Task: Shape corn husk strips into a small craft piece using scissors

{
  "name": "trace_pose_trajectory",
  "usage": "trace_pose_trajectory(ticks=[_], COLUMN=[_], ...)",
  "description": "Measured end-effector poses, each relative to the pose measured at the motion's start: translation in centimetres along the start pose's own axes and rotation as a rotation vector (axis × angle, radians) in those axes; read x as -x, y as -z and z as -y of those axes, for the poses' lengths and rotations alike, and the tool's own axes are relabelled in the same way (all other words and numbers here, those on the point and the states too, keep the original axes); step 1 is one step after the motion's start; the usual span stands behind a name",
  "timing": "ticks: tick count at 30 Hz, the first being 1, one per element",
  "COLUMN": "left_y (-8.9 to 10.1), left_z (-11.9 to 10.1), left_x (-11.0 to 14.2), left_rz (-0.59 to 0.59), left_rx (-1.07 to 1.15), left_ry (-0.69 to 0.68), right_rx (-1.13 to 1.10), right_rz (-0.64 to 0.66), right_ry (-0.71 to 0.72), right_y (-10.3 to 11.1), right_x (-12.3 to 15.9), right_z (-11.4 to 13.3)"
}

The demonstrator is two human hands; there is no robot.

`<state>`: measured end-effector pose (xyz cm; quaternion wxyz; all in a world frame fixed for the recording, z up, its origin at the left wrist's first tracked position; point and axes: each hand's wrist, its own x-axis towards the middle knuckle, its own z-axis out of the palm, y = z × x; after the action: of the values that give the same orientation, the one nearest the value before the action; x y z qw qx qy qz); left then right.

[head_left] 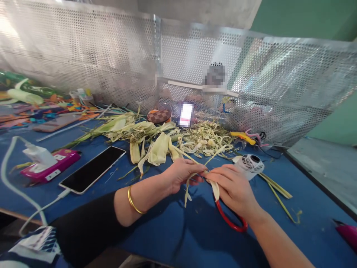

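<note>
In the head view, my left hand [181, 175] pinches a thin, pale green strip of corn husk [187, 191], one end of which dangles below the fingers. My right hand [232, 186] meets it at the fingertips, its closed fingers on the same braid-like strips. Longer strips [214, 154] stick out above both hands. A broader piece of husk [214, 190] hangs under my right fingers. Just below, the red loop handle [227, 219] of what looks like scissors shows; my right hand hides the rest, and I cannot tell whether it touches them.
Behind my hands lie whole husks [158, 150] and a heap of shredded husk [206, 137]. A phone [93, 169] charges beside a pink power strip [52, 165]. A white roll [251, 166] and cut stalks [279, 188] are at the right. A perforated metal screen [111, 56] borders the back.
</note>
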<state>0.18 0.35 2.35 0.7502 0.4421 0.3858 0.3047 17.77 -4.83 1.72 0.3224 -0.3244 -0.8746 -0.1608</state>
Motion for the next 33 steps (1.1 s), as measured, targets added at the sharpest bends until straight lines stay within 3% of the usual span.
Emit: trace_pose_trajectory(ticks=[4,7,11,12,14,16,18,21,23,28,33], left_y=[-0.4,-0.5,-0.3,-0.3,-0.3,-0.4,-0.4,-0.5,-0.6,-0.7,-0.7], left_z=[0.4,0.3,-0.3,-0.4,-0.4,-0.3,0.0,0.3,0.3,0.5,0.8], left_x=[-0.1,-0.1,0.5,0.6,0.7,0.7,0.5,0.4,0.3,0.1,-0.1], left_rz=[-0.112,-0.148,-0.145,-0.153,-0.159,-0.142,-0.134,-0.124,-0.112,-0.122,-0.188], left_rx=[-0.042,0.009,0.126,0.141,0.155,0.163,0.162,0.146,0.142,0.16,0.14], left_ry=[-0.095,-0.124,-0.108,-0.098,-0.085,-0.092,-0.108,-0.122,-0.123,-0.15,-0.178], right_rx=[-0.021,-0.019,0.073,0.147,0.326,0.438,0.447,0.404,0.365,0.209,0.145], right_rz=[-0.003,-0.038,-0.356,-0.454,-0.555,-0.445,-0.195,0.077,0.091,-0.025,-0.051], right_ry=[0.04,-0.066,-0.506,-0.561,-0.479,-0.227,-0.01,0.104,0.096,0.007,0.069], right_y=[-0.2,-0.2,0.2,0.3,0.4,0.2,-0.3,-1.3,-1.8,-1.7,-1.4], right_x=[0.1,-0.1,-0.3,-0.3,-0.3,-0.3,-0.5,-0.7,-0.8,-0.5,-0.5], right_z=[0.3,0.5,0.7,0.8,1.2,1.5,1.9,2.1,2.2,2.2,2.3])
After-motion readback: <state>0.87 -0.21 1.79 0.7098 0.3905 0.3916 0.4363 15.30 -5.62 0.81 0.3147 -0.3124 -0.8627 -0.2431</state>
